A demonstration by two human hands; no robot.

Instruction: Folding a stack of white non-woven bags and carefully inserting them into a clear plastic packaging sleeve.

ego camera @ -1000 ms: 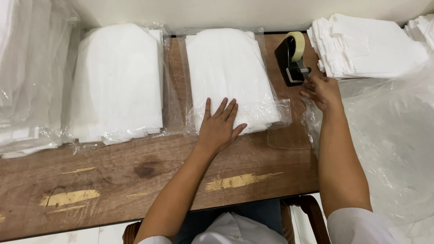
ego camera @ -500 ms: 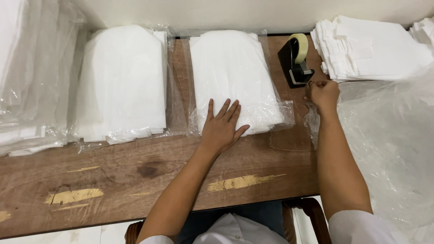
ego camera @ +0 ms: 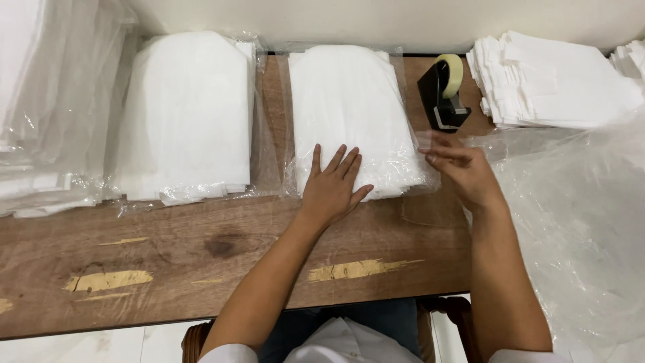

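Observation:
My left hand (ego camera: 334, 187) lies flat, fingers spread, on the near end of a white folded cloth packet in a clear plastic bag (ego camera: 353, 107) at the middle of the wooden table (ego camera: 201, 255). My right hand (ego camera: 460, 168) hovers just right of that packet, slightly blurred. Its fingertips pinch what looks like a short strip of clear tape (ego camera: 437, 139). A black tape dispenser (ego camera: 443, 91) with a roll of pale tape stands just beyond the right hand.
A second bagged white packet (ego camera: 188, 114) lies to the left. Further left is a pile of clear bags and white cloth (ego camera: 40, 121). A stack of folded white cloths (ego camera: 557, 81) sits at the back right, above loose clear plastic sheeting (ego camera: 578, 222).
My right hand has come away from the tape dispenser and moved nearer and left, toward the middle packet. My left hand has stayed flat on the packet.

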